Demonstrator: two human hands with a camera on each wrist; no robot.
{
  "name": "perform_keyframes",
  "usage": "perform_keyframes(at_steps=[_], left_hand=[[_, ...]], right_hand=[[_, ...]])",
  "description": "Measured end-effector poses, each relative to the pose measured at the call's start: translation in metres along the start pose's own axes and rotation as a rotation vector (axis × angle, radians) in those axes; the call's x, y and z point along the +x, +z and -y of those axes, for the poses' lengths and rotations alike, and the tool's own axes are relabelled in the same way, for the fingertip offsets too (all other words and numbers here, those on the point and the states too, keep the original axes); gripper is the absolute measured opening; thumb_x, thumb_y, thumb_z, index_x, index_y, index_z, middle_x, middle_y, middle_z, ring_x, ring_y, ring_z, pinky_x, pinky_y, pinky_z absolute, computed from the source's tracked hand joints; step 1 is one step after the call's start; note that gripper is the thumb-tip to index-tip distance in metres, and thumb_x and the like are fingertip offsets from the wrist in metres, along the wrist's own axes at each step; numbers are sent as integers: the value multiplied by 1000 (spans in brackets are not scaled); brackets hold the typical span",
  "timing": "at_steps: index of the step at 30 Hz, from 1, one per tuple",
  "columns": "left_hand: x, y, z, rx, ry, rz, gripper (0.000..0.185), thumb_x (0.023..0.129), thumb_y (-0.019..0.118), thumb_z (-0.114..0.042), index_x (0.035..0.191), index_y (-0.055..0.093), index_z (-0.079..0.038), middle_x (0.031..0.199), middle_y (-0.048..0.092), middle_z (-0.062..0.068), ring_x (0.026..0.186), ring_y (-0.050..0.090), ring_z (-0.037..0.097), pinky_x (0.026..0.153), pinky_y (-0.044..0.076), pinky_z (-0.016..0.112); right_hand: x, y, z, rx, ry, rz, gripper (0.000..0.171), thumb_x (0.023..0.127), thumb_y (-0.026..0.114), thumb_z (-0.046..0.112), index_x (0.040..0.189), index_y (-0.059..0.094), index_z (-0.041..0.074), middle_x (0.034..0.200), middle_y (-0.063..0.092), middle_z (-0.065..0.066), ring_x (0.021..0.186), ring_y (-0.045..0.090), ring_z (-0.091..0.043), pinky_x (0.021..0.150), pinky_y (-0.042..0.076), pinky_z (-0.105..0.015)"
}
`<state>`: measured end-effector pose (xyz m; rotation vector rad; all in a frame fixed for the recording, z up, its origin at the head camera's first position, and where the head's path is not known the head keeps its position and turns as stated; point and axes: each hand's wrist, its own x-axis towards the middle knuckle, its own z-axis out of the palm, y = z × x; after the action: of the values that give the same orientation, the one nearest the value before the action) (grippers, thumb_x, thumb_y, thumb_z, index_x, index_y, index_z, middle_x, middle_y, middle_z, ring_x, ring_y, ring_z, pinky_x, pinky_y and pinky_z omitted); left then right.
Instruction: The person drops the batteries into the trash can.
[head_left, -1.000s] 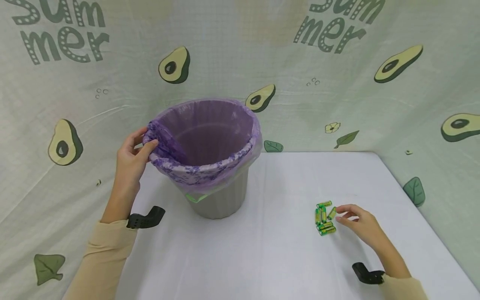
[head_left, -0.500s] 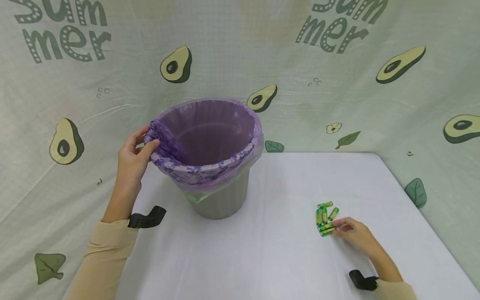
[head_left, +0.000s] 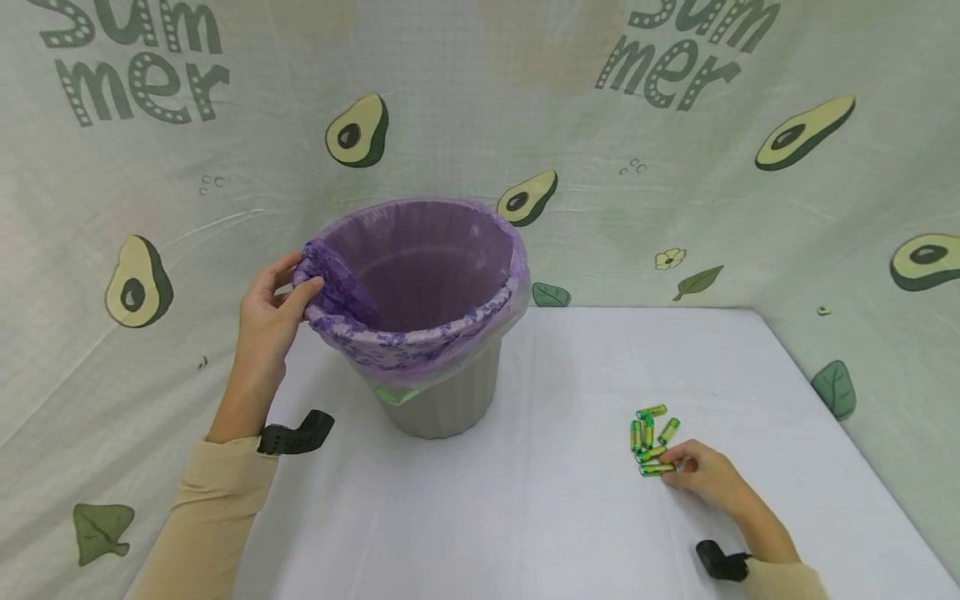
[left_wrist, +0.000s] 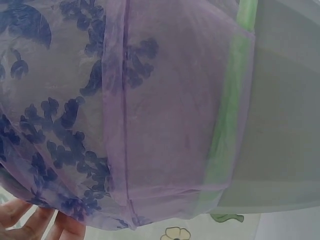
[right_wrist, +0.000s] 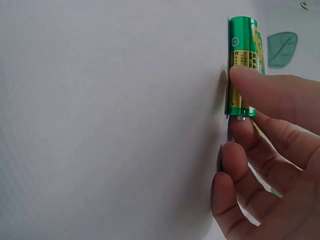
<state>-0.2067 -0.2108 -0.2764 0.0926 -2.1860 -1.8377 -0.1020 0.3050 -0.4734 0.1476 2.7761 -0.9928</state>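
Note:
A grey trash bin [head_left: 450,404] stands at the left of the table, lined with a purple flowered trash bag [head_left: 408,352] folded over its rim. My left hand [head_left: 270,312] grips the left side of that lined rim, thumb on top. In the left wrist view, its fingers [left_wrist: 37,222] touch the outside of the bag. At the right, my right hand [head_left: 705,477] pinches the nearest green-and-yellow battery [head_left: 654,470] by one end. The right wrist view has the thumb [right_wrist: 255,85] lying across this battery [right_wrist: 243,42], close to the tabletop. Several other batteries [head_left: 648,432] lie loosely just beyond it.
A white cover [head_left: 570,517] lies over the table, its right edge sloping away. Behind and beside it hangs a pale green sheet [head_left: 435,75] printed with avocados and leaves. Black wrist cameras [head_left: 296,433] sit on both forearms.
My right hand has come from beside the rightmost battery toward the near end of the group and pinches the nearest battery, now slightly apart from its neighbour. The left hand keeps its hold.

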Motion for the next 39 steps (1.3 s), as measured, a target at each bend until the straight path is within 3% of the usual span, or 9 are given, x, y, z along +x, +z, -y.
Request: perform_keyframes(at_steps=[13, 27, 39], left_hand=[[-1, -2, -1, 13, -3, 3, 55, 88, 64, -23, 138, 45, -13, 108, 49, -12, 85, 54, -1, 63, 46, 8], [-1, -2, -1, 59, -12, -1, 55, 88, 62, -26, 139, 44, -15, 108, 48, -14, 85, 53, -1, 64, 46, 8], [0, -1, 0, 86, -2, -13, 55, 89, 62, -26, 139, 44, -14, 109, 48, -14, 85, 53, -1, 65, 46, 8]], right_hand=[[3, 4, -9, 24, -114, -2, 25, 70, 75, 13, 88, 62, 0, 73, 49, -2, 64, 39, -12, 53, 32, -24], [-2, -5, 7, 18, 27, 47, 29, 79, 72, 20, 99, 64, 1, 80, 55, -2, 69, 46, -9, 57, 41, -21], [-4, -20, 27, 48, -74, -20, 31, 83, 69, 24, 104, 63, 2, 85, 55, -4, 74, 47, -5, 61, 41, -22]])
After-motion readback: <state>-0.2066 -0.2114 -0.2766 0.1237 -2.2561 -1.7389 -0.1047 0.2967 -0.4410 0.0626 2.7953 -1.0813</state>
